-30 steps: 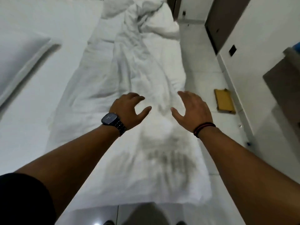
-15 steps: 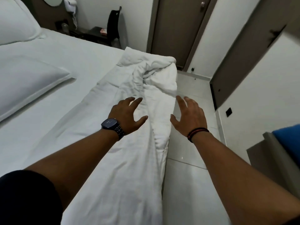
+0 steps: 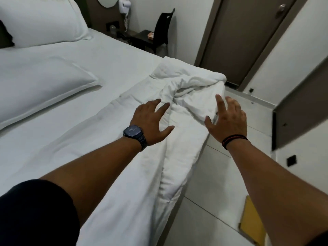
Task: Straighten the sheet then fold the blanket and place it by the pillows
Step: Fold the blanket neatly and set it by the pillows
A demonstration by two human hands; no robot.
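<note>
Arms both stretched forward, palms down. Left hand [image 3: 150, 121] fingers spread, empty, over blanket [image 3: 179, 110]; contact unclear. Right hand [image 3: 229, 118] fingers spread, empty, beside blanket's bunched end at bed edge. Blanket lies long along right side of sheet [image 3: 110, 68]. Pillows [image 3: 40, 86] at left, well apart from blanket.

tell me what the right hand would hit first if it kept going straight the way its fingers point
Most likely the bunched far end of the blanket. The right hand, open and empty, points up and away along the bed's edge, fingertips just short of that heap. Depth is unclear; it might pass beside it toward the door.
</note>
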